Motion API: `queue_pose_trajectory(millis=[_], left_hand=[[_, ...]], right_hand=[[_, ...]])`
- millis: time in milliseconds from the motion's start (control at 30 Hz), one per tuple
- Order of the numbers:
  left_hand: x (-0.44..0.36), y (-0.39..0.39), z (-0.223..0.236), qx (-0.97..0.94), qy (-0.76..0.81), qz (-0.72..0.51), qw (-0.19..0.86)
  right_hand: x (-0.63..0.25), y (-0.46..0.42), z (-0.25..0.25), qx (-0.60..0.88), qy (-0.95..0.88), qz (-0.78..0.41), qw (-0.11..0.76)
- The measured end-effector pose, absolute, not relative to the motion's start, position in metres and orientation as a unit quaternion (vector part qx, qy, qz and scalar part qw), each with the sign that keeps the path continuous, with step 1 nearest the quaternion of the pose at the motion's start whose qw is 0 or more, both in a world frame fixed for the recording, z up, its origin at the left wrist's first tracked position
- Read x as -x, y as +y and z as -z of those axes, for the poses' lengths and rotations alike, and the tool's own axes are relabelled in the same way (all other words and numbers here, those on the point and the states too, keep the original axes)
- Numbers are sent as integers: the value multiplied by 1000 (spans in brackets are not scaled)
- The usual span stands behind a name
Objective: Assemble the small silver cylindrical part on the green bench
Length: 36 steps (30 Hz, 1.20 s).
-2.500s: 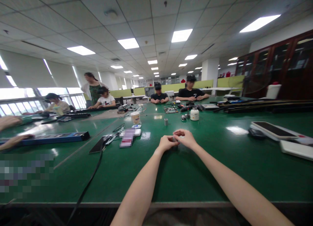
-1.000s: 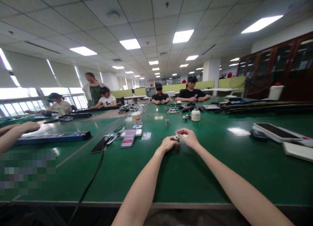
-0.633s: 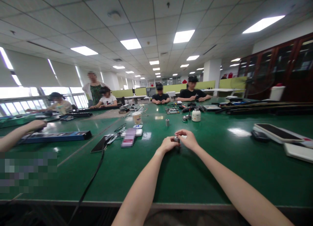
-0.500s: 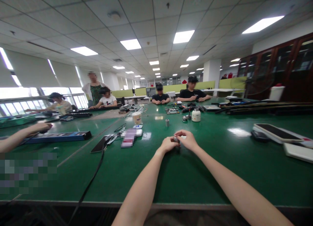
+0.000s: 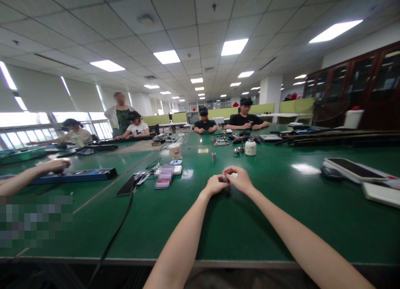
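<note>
Two bare hands meet above the near middle of a green table (image 5: 237,234), working on one small metal cylinder (image 5: 225,179). The left hand (image 5: 215,184) has its thumb and fingers closed around the cylinder from the left, so that only part of it shows. The right hand (image 5: 239,178) bends in from the right with its fingertips drawn together at the top of the piece; whether they pinch something there I cannot tell, as the view is small and slightly soft. What can be seen of the cylinder is dull silver-grey, with a paler upper end, and it seems to be held about upright, low over the table.

Just beyond the hands, slightly to the left, a second grey cylinder (image 5: 213,157) stands upright by itself (it looks much like the held one, with a narrower top). Farther off to the right are some small metal parts (image 5: 236,151) and a round white jar (image 5: 250,147); a circuit board (image 5: 220,141) lies beyond them. To the left stand a paper cup (image 5: 175,152) and, nearer, a blurred purple item (image 5: 165,175). At far left another person's arm (image 5: 31,172) reaches over a long blue box (image 5: 78,176).
</note>
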<state>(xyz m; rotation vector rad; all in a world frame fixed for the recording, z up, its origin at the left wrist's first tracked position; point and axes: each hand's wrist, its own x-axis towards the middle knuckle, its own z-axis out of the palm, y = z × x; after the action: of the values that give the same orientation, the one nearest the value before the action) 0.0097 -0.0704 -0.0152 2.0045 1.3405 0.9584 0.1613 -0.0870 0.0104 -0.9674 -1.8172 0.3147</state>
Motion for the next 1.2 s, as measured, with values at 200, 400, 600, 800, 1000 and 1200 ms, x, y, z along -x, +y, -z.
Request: queue_pose_trajectory(millis=[200, 400, 600, 800, 1000, 1200], left_hand=[[-10, -71, 14, -739, 492, -361, 287], [-9, -71, 14, -743, 488, -360, 285], [-10, -72, 14, -742, 498, -353, 276], [-10, -74, 12, -748, 497, -342, 276], [-10, -73, 14, -750, 492, -339, 284], [-9, -69, 19, -748, 484, -350, 290]], right_hand=[[-162, -90, -15, 413, -755, -84, 502], [-164, -89, -15, 425, -770, -111, 463], [-166, -90, -15, 464, -741, -84, 478], [-164, -89, -13, 430, -745, -131, 493], [-162, -88, -13, 429, -735, -148, 504], [-176, -75, -10, 453, -693, -167, 536]])
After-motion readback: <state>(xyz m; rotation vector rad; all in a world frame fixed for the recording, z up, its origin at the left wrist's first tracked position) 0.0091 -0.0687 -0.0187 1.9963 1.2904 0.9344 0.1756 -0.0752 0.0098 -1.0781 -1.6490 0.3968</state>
